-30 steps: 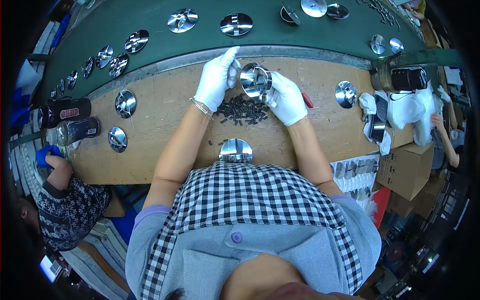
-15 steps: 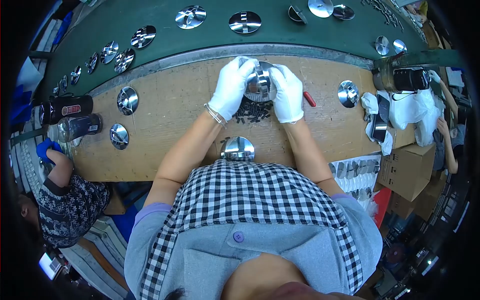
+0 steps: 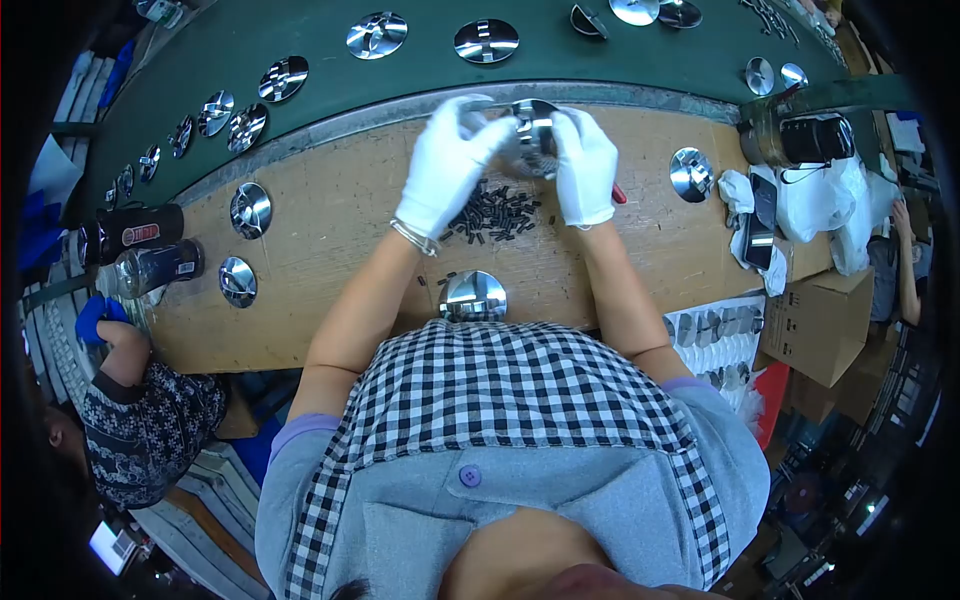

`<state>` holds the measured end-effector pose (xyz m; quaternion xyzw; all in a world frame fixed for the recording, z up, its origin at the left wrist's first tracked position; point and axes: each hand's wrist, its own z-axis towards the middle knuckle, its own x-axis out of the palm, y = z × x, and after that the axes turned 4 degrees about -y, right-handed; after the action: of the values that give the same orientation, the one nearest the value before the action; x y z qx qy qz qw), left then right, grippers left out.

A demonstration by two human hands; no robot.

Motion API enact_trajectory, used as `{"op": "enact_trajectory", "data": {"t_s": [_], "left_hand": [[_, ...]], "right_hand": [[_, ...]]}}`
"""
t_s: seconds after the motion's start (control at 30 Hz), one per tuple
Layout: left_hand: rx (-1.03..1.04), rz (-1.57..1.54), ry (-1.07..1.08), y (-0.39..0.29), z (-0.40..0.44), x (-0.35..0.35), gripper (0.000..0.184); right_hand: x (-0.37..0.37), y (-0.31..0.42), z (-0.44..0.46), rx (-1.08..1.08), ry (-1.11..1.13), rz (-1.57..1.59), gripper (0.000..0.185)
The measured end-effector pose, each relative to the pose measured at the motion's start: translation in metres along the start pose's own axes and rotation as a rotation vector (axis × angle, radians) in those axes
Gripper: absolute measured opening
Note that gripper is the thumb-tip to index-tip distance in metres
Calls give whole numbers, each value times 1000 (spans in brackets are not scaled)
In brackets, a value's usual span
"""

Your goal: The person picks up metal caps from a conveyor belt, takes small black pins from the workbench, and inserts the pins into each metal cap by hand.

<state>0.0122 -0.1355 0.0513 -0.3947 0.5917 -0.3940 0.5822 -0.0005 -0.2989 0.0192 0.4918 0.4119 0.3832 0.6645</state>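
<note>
Both hands wear white gloves. My right hand (image 3: 583,165) grips the right side of a shiny round metal part (image 3: 532,135) above the table. At the part's left side is my left hand (image 3: 450,165), slightly blurred, with its thumb near the rim and its fingers curved and apart. Below the hands lies a pile of small black pieces (image 3: 497,213). Nearer my body, a polished metal disc (image 3: 473,296) rests at the table edge. A red tool (image 3: 619,193) is partly hidden behind my right hand.
Metal discs (image 3: 486,41) sit on the green surface (image 3: 420,75) behind the wooden table (image 3: 330,210). Jars (image 3: 160,266) stand at the left, near a co-worker (image 3: 150,430). A phone (image 3: 762,222), plastic bags and a cardboard box (image 3: 820,325) are at the right.
From half a second ago, my left hand has moved left and opened from the metal part. The part has risen slightly and turned in my right hand, uncovering more of the black pieces.
</note>
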Motion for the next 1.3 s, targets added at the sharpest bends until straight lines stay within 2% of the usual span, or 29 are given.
{"op": "enact_trajectory", "data": {"t_s": [0.03, 0.07, 0.1, 0.17, 0.2, 0.23, 0.3, 0.37, 0.43, 0.57, 0.63, 0.67, 0.7, 0.77, 0.8, 0.9, 0.97, 1.0, 1.17, 1.23, 1.27, 1.3], "left_hand": [[14, 29, 46, -9, -6, 6, 44], [103, 162, -8, -6, -8, 13, 41], [103, 160, -8, -4, -5, 13, 41], [-118, -57, 79, 3, 3, 8, 35], [-197, -232, 52, 4, 3, 7, 28], [-278, -407, 26, 6, 3, 5, 26], [-177, -487, 31, 26, 9, 4, 26], [-184, -498, 47, 36, 8, 6, 27], [-337, -656, 52, 43, 9, 9, 26], [-360, -679, 53, 43, 6, 9, 24], [-282, -626, 73, 56, 8, 14, 24], [-202, -599, 33, 51, 9, 14, 25], [-124, -572, -7, 46, 10, 14, 26], [-201, -492, 7, 42, 4, 17, 28], [-171, -525, -13, 44, 4, 20, 29], [-95, -474, -7, 47, 4, 22, 28], [70, -209, -70, 50, 5, 23, 26], [75, -389, -114, 50, 6, 27, 23], [-74, -501, -56, 39, 3, 21, 22], [259, -56, -92, 56, 7, 23, 27], [335, 70, -145, 45, 5, 20, 26], [335, 69, -146, 45, 5, 22, 26]], "right_hand": [[-1, -2, 1, -228, 47, -196, 27], [-4, 0, -1, -227, 48, -199, 27], [-9, 5, -3, -91, 158, -75, 27], [-19, 12, -5, 186, 372, 174, 28], [-23, 1, -8, 75, 371, 5, 22], [-29, -6, -9, 77, 370, 3, 22], [-40, -14, -15, -359, 548, -517, 15], [-34, -17, -27, -378, 508, -602, 13], [-29, -13, -31, -360, 517, -690, 11], [-19, -11, -32, -408, 509, -789, 12], [-18, -6, -26, -283, 514, -734, 13], [-18, -7, -21, -93, 481, -494, 14], [-16, -6, -17, -97, 480, -495, 14], [-9, 0, -13, 170, 370, -61, 14], [-4, 5, -14, 180, 356, 104, 14], [8, 10, -15, 167, 291, 223, 15], [11, 10, -15, 167, 286, 277, 16], [12, 12, -15, 194, 282, 313, 16], [12, 18, -15, 181, 283, 294, 18], [14, 14, -15, 147, 269, 229, 18], [15, 11, -16, 115, 253, 165, 17], [16, 7, -16, 115, 254, 164, 17]]}}
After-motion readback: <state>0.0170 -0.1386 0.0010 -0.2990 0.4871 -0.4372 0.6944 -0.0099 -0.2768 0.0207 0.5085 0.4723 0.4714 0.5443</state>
